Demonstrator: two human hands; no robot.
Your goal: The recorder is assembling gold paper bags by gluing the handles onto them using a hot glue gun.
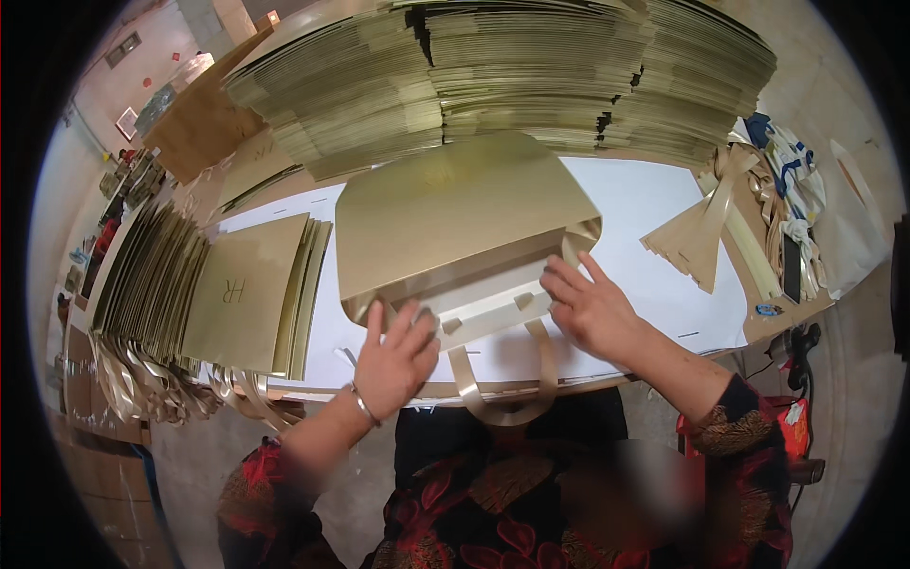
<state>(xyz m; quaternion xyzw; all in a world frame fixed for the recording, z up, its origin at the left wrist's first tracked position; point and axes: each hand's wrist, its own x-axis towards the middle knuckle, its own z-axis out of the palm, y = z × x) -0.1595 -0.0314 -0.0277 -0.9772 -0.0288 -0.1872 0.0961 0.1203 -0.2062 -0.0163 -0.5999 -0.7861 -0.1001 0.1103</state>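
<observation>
A gold paper bag (455,218) lies on the white sheet in front of me, its mouth toward me and spread wide, showing a pale inside. From its near edge a gold ribbon handle (506,414) hangs over the table edge. My left hand (398,356) is open at the mouth's left corner, fingers apart and touching the rim. At the right corner my right hand (595,311) is open too, its spread fingers against the side fold. The fingertips are partly hidden by the bag, and no firm grip shows.
Flat gold bags (531,76) form high stacks along the back. More bags (237,294) with ribbon handles stand in a row at left. Loose ribbons (706,228), a dark phone-like object (791,267) and a white bag (848,223) lie at right. A cardboard box (204,119) is behind.
</observation>
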